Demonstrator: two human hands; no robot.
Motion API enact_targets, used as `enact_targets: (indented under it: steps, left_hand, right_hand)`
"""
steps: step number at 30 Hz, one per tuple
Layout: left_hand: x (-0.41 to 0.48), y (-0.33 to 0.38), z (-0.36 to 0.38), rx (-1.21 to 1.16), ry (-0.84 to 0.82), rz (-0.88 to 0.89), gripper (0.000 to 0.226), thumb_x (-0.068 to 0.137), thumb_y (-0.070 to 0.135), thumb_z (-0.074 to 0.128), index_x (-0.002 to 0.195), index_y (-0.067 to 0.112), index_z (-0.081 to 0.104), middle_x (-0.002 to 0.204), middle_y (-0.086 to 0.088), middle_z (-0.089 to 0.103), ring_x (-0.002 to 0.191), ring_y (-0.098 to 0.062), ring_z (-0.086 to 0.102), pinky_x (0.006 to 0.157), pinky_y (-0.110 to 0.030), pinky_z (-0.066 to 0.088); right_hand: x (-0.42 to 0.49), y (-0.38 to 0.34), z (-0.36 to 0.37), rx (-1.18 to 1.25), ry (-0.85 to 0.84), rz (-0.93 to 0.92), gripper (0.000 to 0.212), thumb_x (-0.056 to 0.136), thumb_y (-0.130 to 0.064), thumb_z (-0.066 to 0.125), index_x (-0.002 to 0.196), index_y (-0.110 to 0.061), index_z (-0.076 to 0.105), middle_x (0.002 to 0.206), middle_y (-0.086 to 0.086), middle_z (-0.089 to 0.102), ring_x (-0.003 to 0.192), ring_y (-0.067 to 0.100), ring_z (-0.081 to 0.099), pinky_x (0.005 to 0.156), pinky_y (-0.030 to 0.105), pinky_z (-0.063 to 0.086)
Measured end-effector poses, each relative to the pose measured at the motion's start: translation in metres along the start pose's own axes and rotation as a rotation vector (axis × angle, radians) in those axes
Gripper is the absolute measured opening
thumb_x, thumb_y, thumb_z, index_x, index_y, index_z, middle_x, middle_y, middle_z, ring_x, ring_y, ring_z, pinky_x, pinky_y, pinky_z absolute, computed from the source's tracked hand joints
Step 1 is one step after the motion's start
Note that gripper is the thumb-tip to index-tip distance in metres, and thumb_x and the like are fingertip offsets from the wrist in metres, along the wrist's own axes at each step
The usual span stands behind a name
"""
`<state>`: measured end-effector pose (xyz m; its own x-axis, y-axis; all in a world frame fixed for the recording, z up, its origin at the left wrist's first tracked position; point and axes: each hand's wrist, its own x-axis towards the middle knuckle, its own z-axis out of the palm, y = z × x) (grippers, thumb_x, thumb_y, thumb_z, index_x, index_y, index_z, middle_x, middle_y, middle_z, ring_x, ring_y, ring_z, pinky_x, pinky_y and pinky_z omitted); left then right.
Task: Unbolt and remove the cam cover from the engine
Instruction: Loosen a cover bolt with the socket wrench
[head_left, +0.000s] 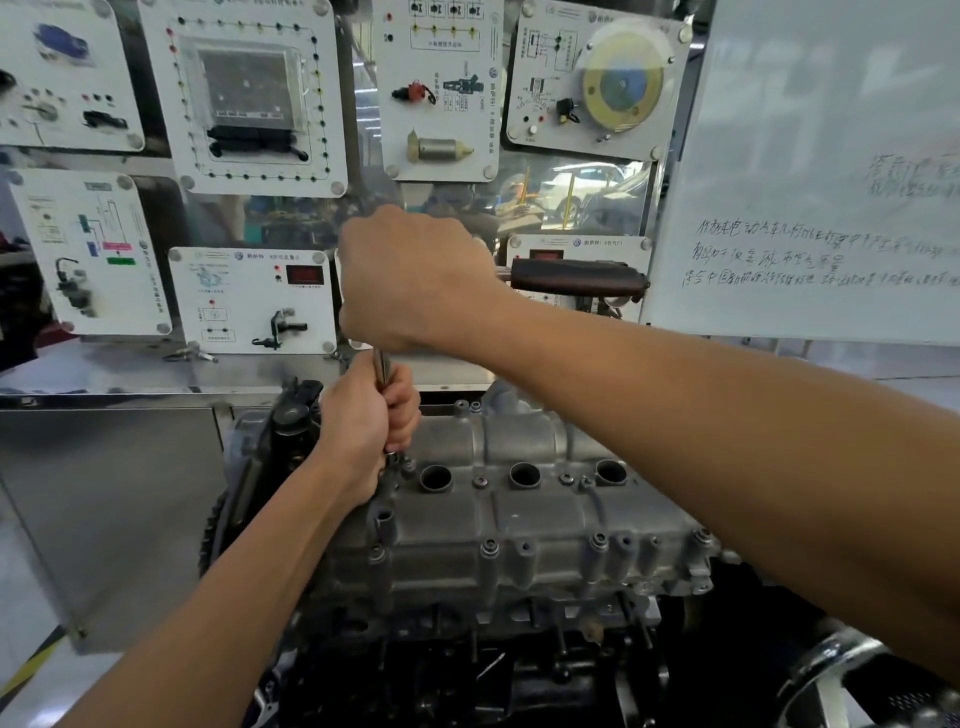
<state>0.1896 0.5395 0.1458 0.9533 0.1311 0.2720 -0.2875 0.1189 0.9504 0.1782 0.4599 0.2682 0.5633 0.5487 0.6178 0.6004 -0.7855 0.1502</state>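
Right hand: we had it (415, 275) closed over the head of the ratchet, whose dark handle (576, 280) stuck out to the right.
Left hand: ours (363, 421) was wrapped round the extension bar (382, 366), low down, just above the cover's far-left end.
Cam cover: it (519, 519) sat on the engine (467, 649) directly below both hands and ran off to the right. The near-edge bolts (490, 546) looked to be still in place.
Risk: we judged that the tall bar could tilt under a sideways pull. The socket (390, 457) would then slip off, rounding the bolt head or driving our knuckles into the cover.
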Motion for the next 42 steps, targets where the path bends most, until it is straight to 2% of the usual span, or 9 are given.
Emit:
enact_targets:
  steps: [8, 13, 17, 20, 24, 30, 33, 37, 42]
  left_hand:
    - [-0.009, -0.007, -0.001, 0.016, 0.017, 0.024, 0.058, 0.102, 0.022, 0.019, 0.044, 0.024, 0.027, 0.04, 0.004, 0.02, 0.037, -0.013, 0.014, 0.043, -0.026, 0.007]
    - [-0.015, -0.011, -0.003, -0.004, 0.044, 0.064, 0.058, 0.103, 0.017, 0.017, 0.046, 0.02, 0.029, 0.04, 0.005, 0.022, 0.037, -0.011, 0.016, 0.041, -0.025, 0.009]
    - [-0.023, -0.014, -0.014, -0.193, 0.064, 0.028, 0.047, 0.106, 0.022, 0.013, 0.061, 0.019, 0.026, 0.039, 0.009, 0.026, 0.036, -0.009, 0.016, 0.04, -0.024, 0.011]
    - [-0.028, -0.008, -0.015, -0.188, 0.076, 0.027, 0.048, 0.107, 0.028, 0.017, 0.062, 0.018, 0.027, 0.041, 0.009, 0.028, 0.036, -0.008, 0.022, 0.04, -0.026, 0.019]
    - [-0.012, 0.024, 0.012, -0.053, -0.05, 0.111, 0.057, 0.106, 0.029, 0.015, 0.051, 0.018, 0.027, 0.041, 0.005, 0.022, 0.04, -0.013, 0.016, 0.046, -0.034, 0.01]
    - [-0.006, 0.021, 0.066, -0.042, -0.266, 0.036, 0.061, 0.105, 0.033, 0.019, 0.045, 0.023, 0.029, 0.042, 0.003, 0.021, 0.041, -0.016, 0.017, 0.044, -0.028, 0.016]
    - [-0.006, 0.007, 0.067, 0.025, -0.278, -0.029, 0.063, 0.105, 0.032, 0.019, 0.044, 0.023, 0.031, 0.042, 0.002, 0.023, 0.042, -0.016, 0.018, 0.046, -0.029, 0.017]
    - [-0.003, 0.005, 0.067, 0.044, -0.228, -0.055, 0.061, 0.105, 0.029, 0.02, 0.045, 0.021, 0.031, 0.042, 0.002, 0.024, 0.042, -0.016, 0.019, 0.045, -0.03, 0.02]
    - [-0.002, 0.003, 0.066, 0.055, -0.2, -0.082, 0.063, 0.105, 0.031, 0.023, 0.044, 0.021, 0.032, 0.042, 0.0, 0.025, 0.04, -0.016, 0.02, 0.041, -0.026, 0.022]
  right_hand:
    - [-0.016, 0.002, -0.003, 0.021, 0.07, -0.098, 0.038, 0.076, -0.022, 0.056, 0.061, -0.026, 0.021, 0.063, -0.005, 0.034, 0.049, 0.017, 0.036, 0.046, 0.027, 0.027]
    - [-0.022, 0.003, -0.004, -0.047, 0.065, -0.218, 0.022, 0.079, -0.03, 0.052, 0.061, -0.022, 0.043, 0.06, -0.005, 0.042, 0.049, 0.016, 0.044, 0.045, 0.023, 0.025]
    - [-0.013, -0.023, -0.007, -0.107, 0.052, -0.428, 0.032, 0.083, -0.03, 0.049, 0.057, -0.022, 0.031, 0.061, -0.006, 0.037, 0.047, 0.013, 0.038, 0.045, 0.024, 0.021]
    - [-0.008, -0.023, -0.016, -0.098, -0.026, -0.467, 0.027, 0.087, -0.035, 0.052, 0.065, -0.024, 0.043, 0.069, -0.006, 0.044, 0.06, 0.018, 0.051, 0.048, 0.026, 0.025]
    - [-0.01, 0.007, -0.044, -0.089, 0.073, -0.333, 0.022, 0.089, -0.041, 0.056, 0.098, -0.023, 0.063, 0.091, -0.001, 0.057, 0.077, 0.022, 0.059, 0.055, 0.026, 0.036]
    - [-0.03, 0.046, -0.063, -0.153, -0.049, -0.052, 0.036, 0.087, -0.034, 0.061, 0.065, -0.024, 0.035, 0.07, -0.006, 0.037, 0.057, 0.016, 0.045, 0.049, 0.025, 0.029]
    - [-0.042, 0.056, -0.046, -0.1, -0.125, 0.028, 0.016, 0.086, -0.035, 0.061, 0.08, -0.022, 0.054, 0.078, -0.004, 0.048, 0.073, 0.025, 0.055, 0.058, 0.03, 0.04]
    - [-0.04, 0.059, -0.036, -0.081, -0.108, 0.072, 0.022, 0.085, -0.033, 0.059, 0.102, -0.019, 0.063, 0.09, 0.001, 0.053, 0.077, 0.029, 0.057, 0.064, 0.035, 0.046]
    - [-0.038, 0.063, -0.029, -0.068, -0.112, 0.087, 0.017, 0.086, -0.032, 0.059, 0.097, -0.02, 0.057, 0.078, -0.005, 0.041, 0.075, 0.028, 0.054, 0.05, 0.027, 0.029]
